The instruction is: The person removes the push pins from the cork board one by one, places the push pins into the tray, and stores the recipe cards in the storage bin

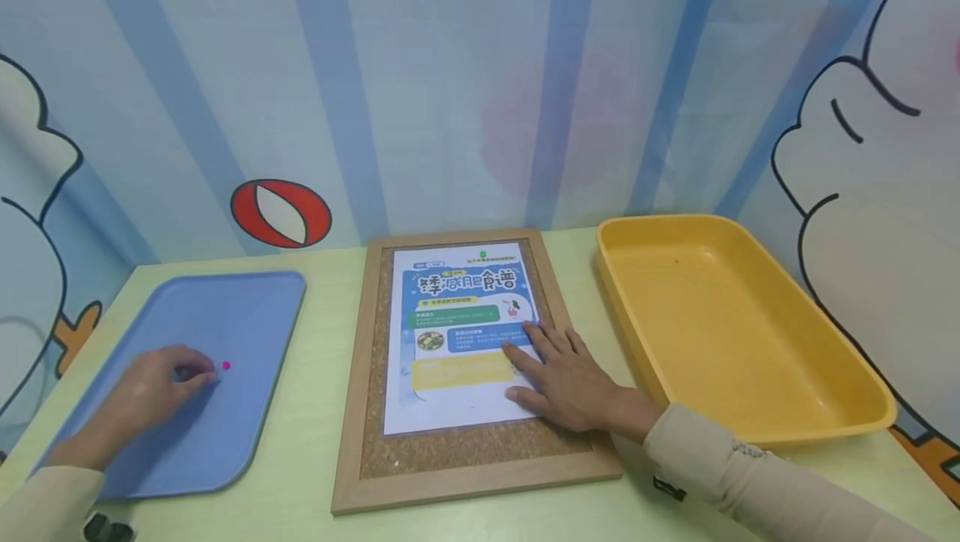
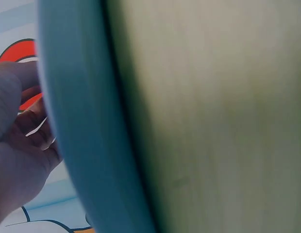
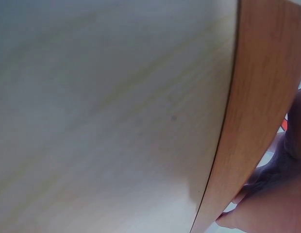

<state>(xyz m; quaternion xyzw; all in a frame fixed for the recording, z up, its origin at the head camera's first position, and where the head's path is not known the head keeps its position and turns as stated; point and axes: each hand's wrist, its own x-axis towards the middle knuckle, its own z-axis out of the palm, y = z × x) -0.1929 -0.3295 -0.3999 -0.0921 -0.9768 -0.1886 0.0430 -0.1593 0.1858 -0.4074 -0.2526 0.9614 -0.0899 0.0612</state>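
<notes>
My left hand [image 1: 161, 383] is low over the blue tray [image 1: 202, 317], its fingers bent and its thumb near the index fingertip. Just beyond those fingertips is a tiny pink pin-like piece [image 1: 227, 365], seemingly apart from them. In the left wrist view the tray's edge hides the fingertips of the left hand [image 2: 22, 131]. My right hand [image 1: 566, 379] rests spread on a printed paper sheet [image 1: 457, 409] and presses it against a wood-framed cork board [image 1: 480, 450]. A small green pin [image 1: 483, 254] sits at the sheet's top edge.
A deep yellow tray [image 1: 720, 317] stands to the right of the board, close to the right forearm. Pale table surface [image 1: 300, 442] shows between the blue tray and the board. Behind everything hangs a striped cartoon backdrop [image 1: 450, 92].
</notes>
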